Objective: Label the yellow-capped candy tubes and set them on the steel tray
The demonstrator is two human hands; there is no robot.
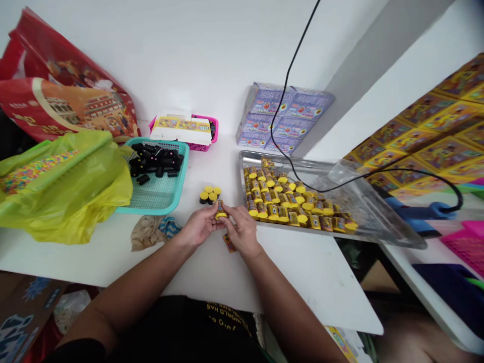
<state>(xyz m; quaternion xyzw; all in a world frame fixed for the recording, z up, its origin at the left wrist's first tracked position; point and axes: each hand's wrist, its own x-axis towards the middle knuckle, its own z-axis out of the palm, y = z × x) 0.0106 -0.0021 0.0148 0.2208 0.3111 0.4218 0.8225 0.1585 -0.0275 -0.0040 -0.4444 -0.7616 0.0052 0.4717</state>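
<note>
Between the fingertips of my left hand (201,225) and my right hand (242,229) is a small yellow-capped canister (221,209) with a printed wrap. Both hands are closed on it, just above the white table. Beneath my right hand lies a small printed label piece (229,243), partly covered by the fingers. Just beyond my hands stands a small cluster of black canisters with yellow lids (210,193). To the right, a metal tray (372,222) holds many wrapped yellow canisters (280,199).
A teal basket (151,201) holds loose black canisters (155,160). Left of it, a yellow-green bag (98,186) covers a tray of colourful beads. Purple boxes (278,116) are stacked by the wall. A black cable (289,75) hangs over the metal tray. Crumpled cloth (147,233) lies left of my hands.
</note>
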